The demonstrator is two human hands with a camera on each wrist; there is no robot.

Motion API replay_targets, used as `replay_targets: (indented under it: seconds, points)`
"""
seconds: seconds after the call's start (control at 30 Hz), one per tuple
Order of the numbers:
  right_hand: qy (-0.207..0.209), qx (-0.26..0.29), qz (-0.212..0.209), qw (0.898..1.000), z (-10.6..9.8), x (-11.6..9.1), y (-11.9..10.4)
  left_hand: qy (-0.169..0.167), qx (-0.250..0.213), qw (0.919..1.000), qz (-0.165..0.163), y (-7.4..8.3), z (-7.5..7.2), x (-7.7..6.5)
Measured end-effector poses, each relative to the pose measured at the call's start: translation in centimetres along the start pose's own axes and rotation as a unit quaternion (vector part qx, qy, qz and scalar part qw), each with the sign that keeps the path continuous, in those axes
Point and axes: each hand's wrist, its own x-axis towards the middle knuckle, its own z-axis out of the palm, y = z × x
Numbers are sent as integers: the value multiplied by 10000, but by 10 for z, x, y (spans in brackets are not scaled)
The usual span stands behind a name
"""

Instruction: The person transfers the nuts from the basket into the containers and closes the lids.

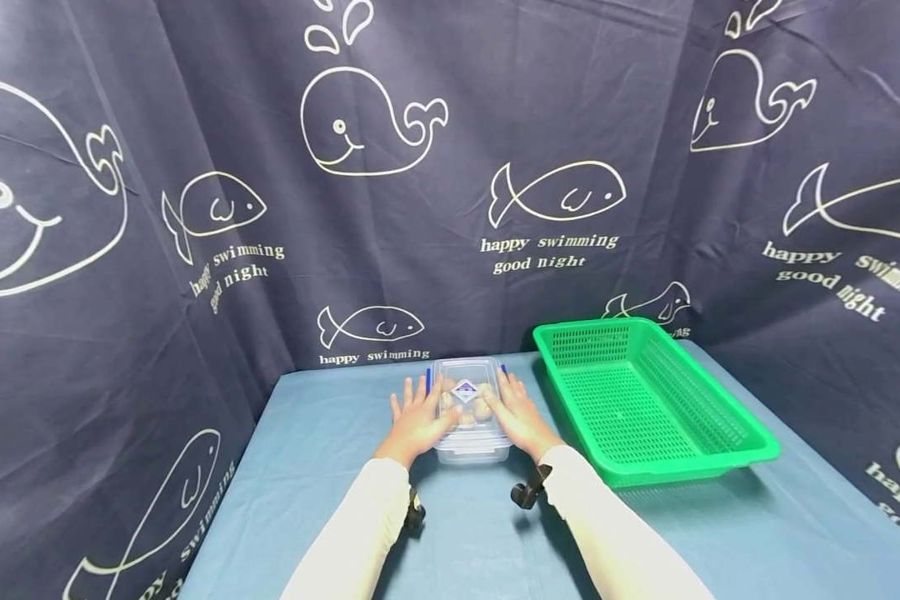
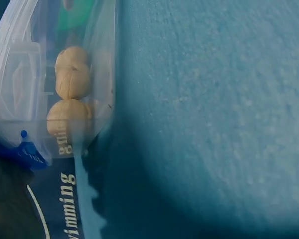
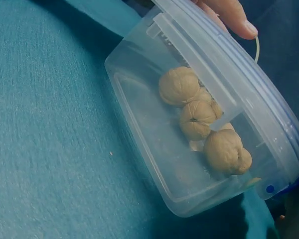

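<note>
A clear plastic food container (image 1: 472,451) with a lid stands on the cloth-covered table, and walnuts (image 3: 197,119) show through its walls. My left hand (image 1: 416,423) rests on the lid's left side with its fingers spread and extended. On the lid's right side lies my right hand (image 1: 523,417), its fingers also extended. A blue-edged latch (image 2: 31,155) juts from the container's side in the left wrist view; in the right wrist view another blue piece (image 3: 289,186) shows at the lid's edge. A finger (image 3: 234,17) reaches over the lid there; whose hand it belongs to I cannot tell.
To the right of the container sits a green perforated plastic basket (image 1: 622,408), with nothing in it. Blue cloth (image 1: 330,450) covers the table. A dark curtain (image 1: 450,275) printed with whales and fish encloses the back and sides.
</note>
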Motion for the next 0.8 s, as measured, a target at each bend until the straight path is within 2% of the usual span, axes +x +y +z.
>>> replay_targets:
  seconds: [0.2, 0.33, 0.53, 0.7, 0.8]
  points:
    - [-60, -75, 52, 9999, -1, 0, -4, -69, -125, 9999, -7, 4, 0, 1]
    - [-54, -100, 23, 9999, -1, -1, -7, -43, -38, 9999, 103, 3, 0, 1]
    - [-86, -76, -62, 9999, -2, 0, -10, 11, -307, 9991, 300, 0, 1, 1]
    - [-61, -82, -69, 9999, 0, 1, -8, -170, -404, 9987, 254, -1, 4, 2]
    - [32, -141, -95, 9999, 2, 1, -7, -208, -295, 9991, 202, -3, 5, 3]
